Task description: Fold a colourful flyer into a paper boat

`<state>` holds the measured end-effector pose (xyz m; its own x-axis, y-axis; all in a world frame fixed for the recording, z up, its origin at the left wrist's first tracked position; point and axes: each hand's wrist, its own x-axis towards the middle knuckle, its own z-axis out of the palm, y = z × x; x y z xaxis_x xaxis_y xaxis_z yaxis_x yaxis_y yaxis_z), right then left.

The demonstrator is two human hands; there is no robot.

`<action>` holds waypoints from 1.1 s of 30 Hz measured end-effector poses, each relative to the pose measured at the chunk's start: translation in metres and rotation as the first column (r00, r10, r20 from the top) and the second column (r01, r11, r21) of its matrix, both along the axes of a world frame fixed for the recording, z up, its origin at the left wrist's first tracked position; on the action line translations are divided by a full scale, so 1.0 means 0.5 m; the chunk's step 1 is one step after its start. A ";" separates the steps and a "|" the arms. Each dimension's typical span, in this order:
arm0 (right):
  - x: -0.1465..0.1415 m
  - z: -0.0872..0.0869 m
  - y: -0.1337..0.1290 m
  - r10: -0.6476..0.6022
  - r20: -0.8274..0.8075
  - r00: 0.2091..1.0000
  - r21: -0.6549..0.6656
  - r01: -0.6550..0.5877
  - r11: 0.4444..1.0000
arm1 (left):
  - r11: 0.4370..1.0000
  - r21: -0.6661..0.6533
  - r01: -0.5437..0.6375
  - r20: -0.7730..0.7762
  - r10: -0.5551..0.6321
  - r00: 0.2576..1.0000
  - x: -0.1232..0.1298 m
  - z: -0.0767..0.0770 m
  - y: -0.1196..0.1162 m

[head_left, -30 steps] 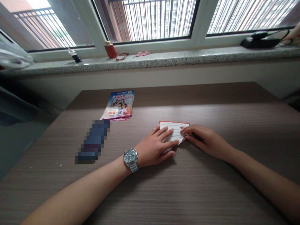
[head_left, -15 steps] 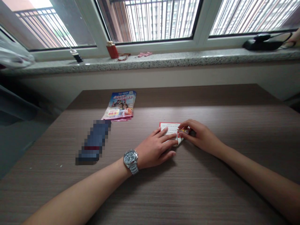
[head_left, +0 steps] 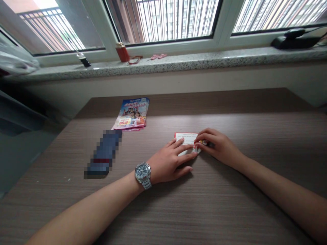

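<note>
A small white sheet of paper (head_left: 187, 137) with a red edge and lines of print lies on the table in front of me. My left hand (head_left: 173, 160), a metal watch (head_left: 143, 172) on its wrist, rests flat on the sheet's near left part with fingers spread. At the sheet's right end, my right hand (head_left: 214, 144) is closed in a pinch on the paper's turned-over edge, where a bit of coloured print shows. The right fingers hide most of that edge.
A stack of colourful flyers (head_left: 133, 114) lies at the back left of the wooden table (head_left: 163, 211). Nearer me is a blurred dark blue object (head_left: 104, 153). On the stone sill (head_left: 204, 59) stand a red lighter-like item (head_left: 122, 52) and a black device (head_left: 296, 40).
My right fingers have pressed lower over the turned edge of the paper, covering more of it. My left hand stays nearly in place, and the view has shifted slightly.
</note>
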<state>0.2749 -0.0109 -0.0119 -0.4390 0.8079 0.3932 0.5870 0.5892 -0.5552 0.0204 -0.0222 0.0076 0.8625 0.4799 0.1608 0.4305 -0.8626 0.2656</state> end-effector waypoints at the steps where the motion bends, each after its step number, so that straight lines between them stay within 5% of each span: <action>1: 0.002 0.000 -0.002 0.007 0.001 1.000 0.014 -0.007 1.000 | 1.000 0.004 -0.005 -0.006 0.005 1.000 0.000 0.001 0.000; 8: 0.022 0.008 -0.019 0.096 0.131 0.987 0.087 -0.108 0.990 | 0.997 0.054 -0.061 -0.037 0.063 0.997 -0.012 0.000 0.014; 23: 0.027 -0.004 -0.015 0.218 0.230 0.949 0.019 -0.228 0.973 | 0.988 0.152 -0.015 -0.063 0.025 0.998 -0.012 0.012 0.007; 33: 0.029 -0.001 -0.017 0.224 0.285 0.932 0.040 -0.245 0.969 | 0.999 0.022 0.043 -0.052 -0.042 0.998 -0.019 0.001 0.014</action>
